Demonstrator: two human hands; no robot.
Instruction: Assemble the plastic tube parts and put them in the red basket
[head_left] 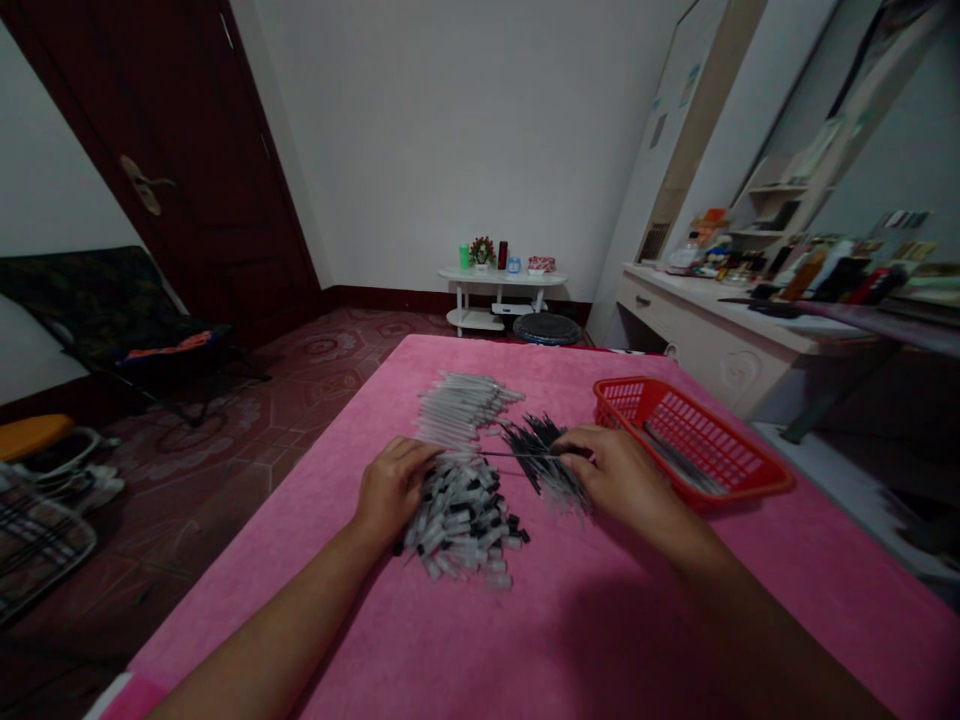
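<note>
My right hand (619,470) pinches a thin dark pen refill (517,455), held level and pointing left. My left hand (394,488) is closed at the upper edge of a heap of clear and black pen caps (461,525). It seems to grip a pale pen barrel in line with the refill's left end; the fingers partly hide it. Just beyond lies a stack of whitish pen barrels (461,405). Under and beside my right hand is a pile of dark-tipped refills (536,450).
A red plastic basket (720,430) with some thin sticks inside stands right of my right hand. Everything rests on a pink cloth-covered table (360,430). A white dresser (697,320) stands to the right, a folding chair (97,310) to the left, a small white table (472,318) behind.
</note>
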